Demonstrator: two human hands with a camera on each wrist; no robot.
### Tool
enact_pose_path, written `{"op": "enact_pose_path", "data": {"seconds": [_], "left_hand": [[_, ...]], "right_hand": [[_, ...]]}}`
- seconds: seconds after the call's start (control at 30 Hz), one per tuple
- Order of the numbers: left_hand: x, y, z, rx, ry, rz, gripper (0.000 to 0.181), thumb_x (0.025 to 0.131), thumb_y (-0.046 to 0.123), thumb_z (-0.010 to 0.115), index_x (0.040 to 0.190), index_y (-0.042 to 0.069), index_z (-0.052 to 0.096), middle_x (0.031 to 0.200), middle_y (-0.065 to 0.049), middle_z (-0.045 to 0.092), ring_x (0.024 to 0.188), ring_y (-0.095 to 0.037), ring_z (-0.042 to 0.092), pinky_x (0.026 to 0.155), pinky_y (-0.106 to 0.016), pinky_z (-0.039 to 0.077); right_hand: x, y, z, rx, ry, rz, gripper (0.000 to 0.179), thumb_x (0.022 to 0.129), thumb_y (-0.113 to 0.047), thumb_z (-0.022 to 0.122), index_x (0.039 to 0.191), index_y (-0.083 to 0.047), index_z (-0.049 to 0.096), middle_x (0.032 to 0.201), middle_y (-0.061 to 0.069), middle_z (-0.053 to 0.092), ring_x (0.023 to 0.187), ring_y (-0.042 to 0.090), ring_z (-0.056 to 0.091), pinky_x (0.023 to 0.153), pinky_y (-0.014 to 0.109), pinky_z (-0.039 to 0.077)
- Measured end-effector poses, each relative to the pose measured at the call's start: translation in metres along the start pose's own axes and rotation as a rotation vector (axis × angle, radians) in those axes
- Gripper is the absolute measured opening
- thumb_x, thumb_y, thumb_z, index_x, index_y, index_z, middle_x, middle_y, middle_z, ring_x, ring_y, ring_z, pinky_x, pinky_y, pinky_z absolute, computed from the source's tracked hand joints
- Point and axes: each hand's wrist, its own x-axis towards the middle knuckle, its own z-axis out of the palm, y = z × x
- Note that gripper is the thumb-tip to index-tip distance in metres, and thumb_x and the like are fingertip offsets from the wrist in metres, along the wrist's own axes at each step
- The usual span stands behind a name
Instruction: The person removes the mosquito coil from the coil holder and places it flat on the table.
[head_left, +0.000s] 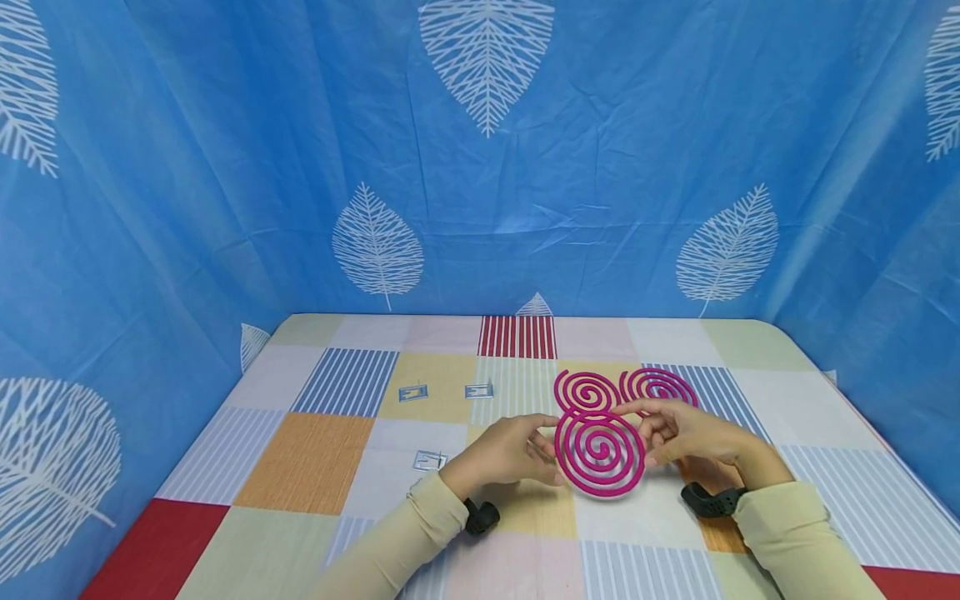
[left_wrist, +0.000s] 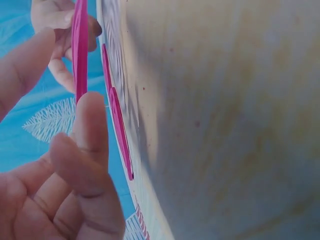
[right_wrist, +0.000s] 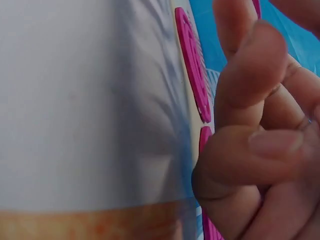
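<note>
A magenta spiral mosquito coil is held up between both hands, its flat face toward the head camera. My left hand holds it by its left edge with fingers and thumb. At the upper and right edge, the fingers of my right hand grip the same coil. Seen edge-on in the left wrist view, the coil stands upright beside the left fingertips. Two more coils lie flat behind: one mosquito coil partly covered by the held one, and another coil partly hidden by the right hand.
Three small flat metal pieces with cut-outs lie on the left: one metal piece and a second piece farther back, a third piece by the left wrist. A patchwork-patterned cloth covers the table. Blue leaf-print curtains enclose it.
</note>
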Motion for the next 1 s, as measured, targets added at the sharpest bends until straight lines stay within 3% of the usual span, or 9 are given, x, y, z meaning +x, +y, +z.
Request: {"op": "enact_pose_path", "data": {"seconds": [0.3,0.57,1.0], "left_hand": [[0.0017,-0.0018,0.0,-0.022,-0.052,-0.025,0.076,0.082,0.008,0.093,0.15,0.002,0.06,0.093,0.005,0.074,0.078,-0.005,0.066,0.067,-0.022,0.051],[0.0017,-0.0038,-0.0008,0.009,-0.075,-0.03,0.073,0.084,0.007,0.093,0.149,0.0,0.061,0.092,0.007,0.072,0.08,-0.004,0.06,0.074,-0.022,0.048],[0.0004,-0.004,0.0001,0.034,-0.121,-0.05,0.068,0.085,0.009,0.092,0.146,-0.003,0.063,0.084,0.01,0.067,0.074,-0.003,0.055,0.074,-0.02,0.043]], "right_hand": [[0.0011,0.0039,0.0005,-0.037,-0.022,0.014,0.073,0.093,0.002,0.08,0.15,0.022,0.039,0.091,0.0,0.071,0.068,0.005,0.052,0.062,0.019,0.046],[0.0028,0.004,0.0016,-0.071,-0.021,0.046,0.071,0.093,-0.001,0.083,0.148,0.021,0.044,0.089,0.003,0.07,0.066,0.006,0.052,0.061,0.019,0.045],[-0.0003,0.0036,0.0024,-0.059,-0.07,0.06,0.065,0.095,0.003,0.078,0.147,0.021,0.044,0.086,0.004,0.069,0.067,0.008,0.057,0.057,0.022,0.048]]}}
